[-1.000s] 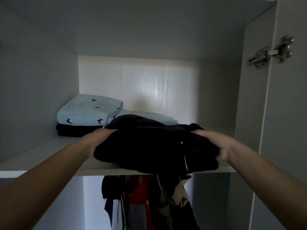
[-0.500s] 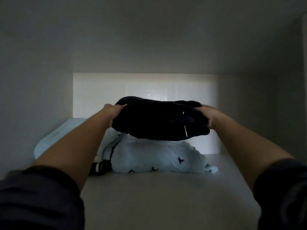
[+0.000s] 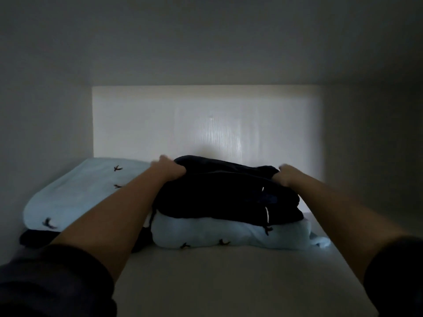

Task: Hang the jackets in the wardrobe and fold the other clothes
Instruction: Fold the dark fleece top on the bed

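Note:
A folded dark garment lies on top of a folded light-blue garment with small bird prints on the wardrobe shelf. My left hand grips the dark garment's left end. At its right end, my right hand holds the other side with fingers curled over the edge. Both forearms reach deep into the compartment.
To the left, a second light-blue printed garment sits on a dark folded piece. The compartment's back panel, side walls and ceiling close in around the stacks. Bare shelf lies in front of the stacks.
The dark garment was carried in above the shelf and has come down onto the light-blue folded garment. Both hands have stayed on its ends.

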Motion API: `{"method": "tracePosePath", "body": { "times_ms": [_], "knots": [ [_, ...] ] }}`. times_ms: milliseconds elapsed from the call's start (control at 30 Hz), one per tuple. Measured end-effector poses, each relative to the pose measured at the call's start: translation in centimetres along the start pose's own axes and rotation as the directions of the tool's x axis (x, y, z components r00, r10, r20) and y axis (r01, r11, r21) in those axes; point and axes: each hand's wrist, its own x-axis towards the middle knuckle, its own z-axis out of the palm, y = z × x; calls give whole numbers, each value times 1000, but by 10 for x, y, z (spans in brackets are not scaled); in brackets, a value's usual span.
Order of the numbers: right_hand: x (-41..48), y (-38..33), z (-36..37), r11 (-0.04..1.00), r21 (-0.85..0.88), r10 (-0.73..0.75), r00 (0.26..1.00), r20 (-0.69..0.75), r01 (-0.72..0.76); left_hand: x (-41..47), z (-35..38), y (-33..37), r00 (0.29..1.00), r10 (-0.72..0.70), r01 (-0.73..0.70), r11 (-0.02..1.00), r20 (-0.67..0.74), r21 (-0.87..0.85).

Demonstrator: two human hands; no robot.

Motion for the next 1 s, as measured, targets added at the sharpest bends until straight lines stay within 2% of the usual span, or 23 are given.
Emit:
{"method": "tracePosePath", "body": {
  "times_ms": [33, 67, 100, 133, 167, 233, 267, 300, 367, 467, 567, 600, 667, 700, 767, 833, 1000],
  "knots": [
    [3, -12, -2, 996, -50, -75, 993, -91, 71, 6, -1, 10, 984, 138, -128, 987, -113, 96],
    [5, -26, -1, 984, -70, -176, 973, -152, 167, 11, -2, 22, 938, 303, -272, 944, -168, 187],
    [8, -42, 3, 960, -96, -273, 953, -134, 261, 17, 0, 33, 889, 438, -397, 882, -133, 253],
    [10, -55, 14, 930, -146, -345, 938, -39, 336, 24, 5, 40, 865, 500, -468, 834, -45, 292],
    [14, -62, 30, 897, -216, -374, 923, 97, 386, 32, 17, 43, 866, 497, -483, 806, 52, 342],
    [23, -59, 64, 808, -352, -342, 863, 371, 471, 46, 51, 30, 912, 359, -410, 811, 199, 418],
    [27, -52, 76, 763, -379, -339, 824, 454, 523, 51, 66, 20, 926, 292, -370, 827, 239, 423],
    [30, -47, 82, 746, -371, -343, 797, 497, 552, 56, 76, 14, 931, 258, -349, 836, 259, 424],
    [31, -42, 84, 796, -302, -323, 790, 521, 525, 61, 80, 9, 926, 234, -345, 842, 296, 413],
    [22, -40, 86, 897, -181, -289, 846, 448, 403, 55, 77, 9, 918, 251, -358, 859, 308, 367],
    [5, -32, 82, 938, -36, -335, 927, 171, 346, 33, 71, 6, 888, 428, -459, 839, 168, 291],
    [-4, -30, 77, 931, -29, -360, 928, 91, 364, 22, 66, 4, 841, 534, -538, 805, 91, 248],
    [-24, -26, 62, 908, -66, -416, 909, -13, 414, -3, 52, -3, 672, 738, -724, 670, -50, 163],
    [-35, -25, 53, 897, -78, -439, 898, -37, 436, -17, 45, -7, 593, 802, -787, 597, -75, 159],
    [-60, -22, 37, 877, -84, -478, 877, -53, 473, -47, 34, -14, 492, 866, -835, 499, -94, 232],
    [-92, -16, 24, 870, -91, -491, 870, -52, 485, -79, 27, -17, 425, 884, -835, 466, -193, 293],
    [-197, 10, -11, 867, -56, -497, 858, -126, 494, -174, 8, 5, 428, 842, -861, 490, -329, 133]
  ]
}}
